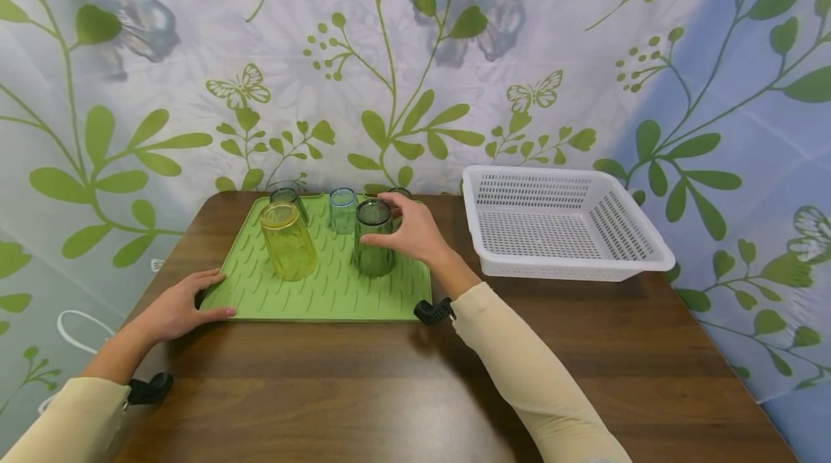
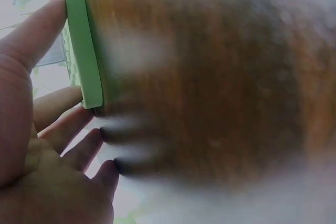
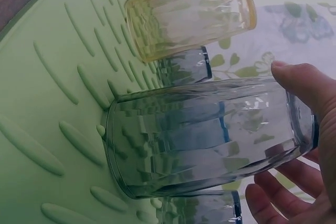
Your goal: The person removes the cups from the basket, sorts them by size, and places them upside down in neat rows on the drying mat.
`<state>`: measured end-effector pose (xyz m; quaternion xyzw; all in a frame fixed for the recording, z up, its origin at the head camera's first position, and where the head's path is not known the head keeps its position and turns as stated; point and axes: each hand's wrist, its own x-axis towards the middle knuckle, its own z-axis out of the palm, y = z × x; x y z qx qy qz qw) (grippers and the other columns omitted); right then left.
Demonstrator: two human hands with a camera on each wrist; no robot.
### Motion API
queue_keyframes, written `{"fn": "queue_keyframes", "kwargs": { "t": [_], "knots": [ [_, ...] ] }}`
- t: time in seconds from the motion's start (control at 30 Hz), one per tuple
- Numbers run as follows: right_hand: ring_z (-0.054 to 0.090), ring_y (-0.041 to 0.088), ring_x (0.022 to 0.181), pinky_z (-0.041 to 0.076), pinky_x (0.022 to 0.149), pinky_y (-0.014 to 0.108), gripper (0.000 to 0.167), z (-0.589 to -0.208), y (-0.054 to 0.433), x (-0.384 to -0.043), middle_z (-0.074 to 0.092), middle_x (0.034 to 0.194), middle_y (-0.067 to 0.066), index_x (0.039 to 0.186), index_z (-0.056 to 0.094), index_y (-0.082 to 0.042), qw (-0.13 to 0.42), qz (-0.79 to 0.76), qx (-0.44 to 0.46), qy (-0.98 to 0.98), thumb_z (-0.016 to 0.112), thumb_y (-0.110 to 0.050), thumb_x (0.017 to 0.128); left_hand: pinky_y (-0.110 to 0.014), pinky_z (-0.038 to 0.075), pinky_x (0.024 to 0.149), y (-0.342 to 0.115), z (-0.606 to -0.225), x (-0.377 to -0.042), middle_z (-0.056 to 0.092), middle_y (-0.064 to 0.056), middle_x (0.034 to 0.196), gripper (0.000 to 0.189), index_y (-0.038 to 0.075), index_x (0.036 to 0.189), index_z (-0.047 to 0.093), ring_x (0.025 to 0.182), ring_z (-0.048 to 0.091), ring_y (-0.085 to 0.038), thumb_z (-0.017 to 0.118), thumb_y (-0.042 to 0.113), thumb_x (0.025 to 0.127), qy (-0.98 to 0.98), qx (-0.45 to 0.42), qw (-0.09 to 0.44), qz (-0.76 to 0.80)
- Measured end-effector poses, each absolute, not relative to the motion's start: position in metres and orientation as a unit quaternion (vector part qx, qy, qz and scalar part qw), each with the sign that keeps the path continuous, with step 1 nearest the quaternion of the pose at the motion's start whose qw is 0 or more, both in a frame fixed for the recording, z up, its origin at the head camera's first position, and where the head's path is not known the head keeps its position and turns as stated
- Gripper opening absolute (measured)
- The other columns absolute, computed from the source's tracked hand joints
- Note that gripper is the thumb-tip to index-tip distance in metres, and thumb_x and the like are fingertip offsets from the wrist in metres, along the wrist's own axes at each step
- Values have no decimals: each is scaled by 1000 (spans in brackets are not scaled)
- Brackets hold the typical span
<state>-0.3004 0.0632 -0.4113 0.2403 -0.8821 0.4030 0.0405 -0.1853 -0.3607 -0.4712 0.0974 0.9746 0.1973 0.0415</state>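
On a ribbed green drying mat (image 1: 324, 301) several glasses stand upside down, their wider ends on the mat. My right hand (image 1: 418, 232) grips a tall grey glass (image 1: 374, 257) near its top, thumb on one side and fingers round the other. In the right wrist view, this glass's lower rim is right at the mat. My left hand (image 1: 175, 308) touches the mat's front left corner, thumb along the front edge and fingers at the side. A tall yellow glass (image 1: 290, 250) stands between the hands. Behind it are a small blue-rimmed glass (image 1: 343, 214) and a dark glass (image 1: 284, 196).
A white perforated plastic basket (image 1: 578, 266) stands at the back right of the wooden table (image 1: 324, 391). One more glass (image 1: 401, 192) is mostly hidden behind my right hand. A leaf-patterned cloth (image 1: 402, 88) hangs behind the table. A white cord loops at the left.
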Motion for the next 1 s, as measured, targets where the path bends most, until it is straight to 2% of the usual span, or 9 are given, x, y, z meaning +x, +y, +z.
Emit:
{"fn": "queue_keyframes", "kwargs": {
  "t": [0.43, 0.87, 1.0],
  "knots": [
    [66, 21, 111, 59, 84, 40, 79, -413, 64, -303, 68, 125, 4, 148, 55, -22, 37, 404, 233, -884, 87, -48, 80, -73, 40, 103, -360, -471, -188, 38, -37, 152, 90, -12, 146, 46, 135, 39, -60, 79, 48, 88, 974, 98, 42, 199],
    [65, 23, 117, 59, 92, 43, 83, -412, 66, -303, 64, 137, 7, 152, 50, -20, 22, 394, 241, -887, 85, -48, 82, -72, 41, 102, -363, -468, -191, 40, -39, 150, 89, -14, 145, 48, 133, 40, -61, 79, 47, 88, 974, 110, 46, 193],
    [64, 24, 121, 58, 96, 42, 85, -408, 71, -299, 59, 145, 4, 153, 49, -18, 17, 399, 247, -883, 85, -48, 82, -71, 43, 100, -363, -461, -192, 42, -40, 147, 88, -14, 142, 49, 131, 43, -61, 80, 46, 87, 973, 121, 50, 188]
  ]
}}
